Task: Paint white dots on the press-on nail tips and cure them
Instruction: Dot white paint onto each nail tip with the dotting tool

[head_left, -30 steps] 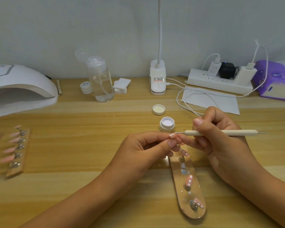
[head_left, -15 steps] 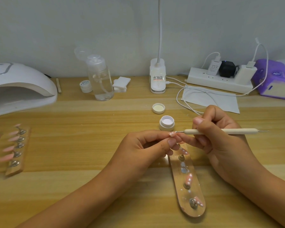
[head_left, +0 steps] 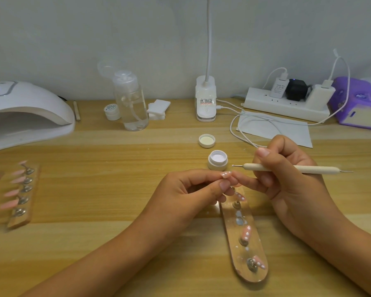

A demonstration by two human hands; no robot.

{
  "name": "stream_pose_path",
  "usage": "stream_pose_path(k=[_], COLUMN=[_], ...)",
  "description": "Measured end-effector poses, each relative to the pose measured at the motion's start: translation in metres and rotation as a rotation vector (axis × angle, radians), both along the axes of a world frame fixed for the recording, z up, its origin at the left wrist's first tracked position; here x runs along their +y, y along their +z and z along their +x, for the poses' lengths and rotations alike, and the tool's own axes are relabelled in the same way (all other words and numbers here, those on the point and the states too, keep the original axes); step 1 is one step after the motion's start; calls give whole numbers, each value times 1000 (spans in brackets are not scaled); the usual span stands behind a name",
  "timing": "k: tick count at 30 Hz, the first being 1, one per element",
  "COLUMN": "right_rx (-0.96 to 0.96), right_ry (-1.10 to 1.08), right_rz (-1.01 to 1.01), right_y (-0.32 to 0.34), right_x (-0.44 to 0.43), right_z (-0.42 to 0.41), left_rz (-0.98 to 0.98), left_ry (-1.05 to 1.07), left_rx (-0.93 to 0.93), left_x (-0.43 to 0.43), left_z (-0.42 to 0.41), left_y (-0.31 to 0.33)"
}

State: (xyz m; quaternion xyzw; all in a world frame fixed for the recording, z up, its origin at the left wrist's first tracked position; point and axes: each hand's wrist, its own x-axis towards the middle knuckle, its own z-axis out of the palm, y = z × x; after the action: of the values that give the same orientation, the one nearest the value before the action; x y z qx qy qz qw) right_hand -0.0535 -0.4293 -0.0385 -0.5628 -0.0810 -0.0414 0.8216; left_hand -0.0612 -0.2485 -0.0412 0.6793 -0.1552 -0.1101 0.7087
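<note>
A pink nail tip [head_left: 225,174] bearing white dots is pinched between thumb and forefinger of the left hand [head_left: 193,189], over the middle of the desk [head_left: 94,189]. A tool [head_left: 287,168] is gripped pen-fashion in the right hand [head_left: 287,179] and lies nearly level. Its ball end is pointed left, just beside the nail tip (contact cannot be told). One right finger is stretched toward the left fingertips and seems to meet them.

An open jar [head_left: 217,160] of white paint is set just behind the hands, and its lid [head_left: 206,140] is laid upturned a little farther back. A holder [head_left: 244,273] is laid lengthwise toward the front edge, partly under the hands, and three dotted tips are seen on it. A second holder [head_left: 22,219] with plain pink tips (blurred) is placed at the left edge.

A cure lamp [head_left: 26,112] is stood in the back left corner. Along the back edge are ranged a clear bottle [head_left: 131,103], white pads [head_left: 157,108], a light [head_left: 205,99] and a power strip [head_left: 287,106] with chargers plugged in. A purple pack [head_left: 358,103] is seen in the back right corner.
</note>
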Motion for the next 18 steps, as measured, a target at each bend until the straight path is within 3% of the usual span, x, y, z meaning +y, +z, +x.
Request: stream_pose_path(k=[18], right_rx=[-32], right_ry=[17], right_rz=[-93], right_y=[0], right_x=[1], right_z=[-3], left_rz=[19], left_ry=[-11], left_rx=[2], left_x=[0], left_z=[0], left_y=[-1])
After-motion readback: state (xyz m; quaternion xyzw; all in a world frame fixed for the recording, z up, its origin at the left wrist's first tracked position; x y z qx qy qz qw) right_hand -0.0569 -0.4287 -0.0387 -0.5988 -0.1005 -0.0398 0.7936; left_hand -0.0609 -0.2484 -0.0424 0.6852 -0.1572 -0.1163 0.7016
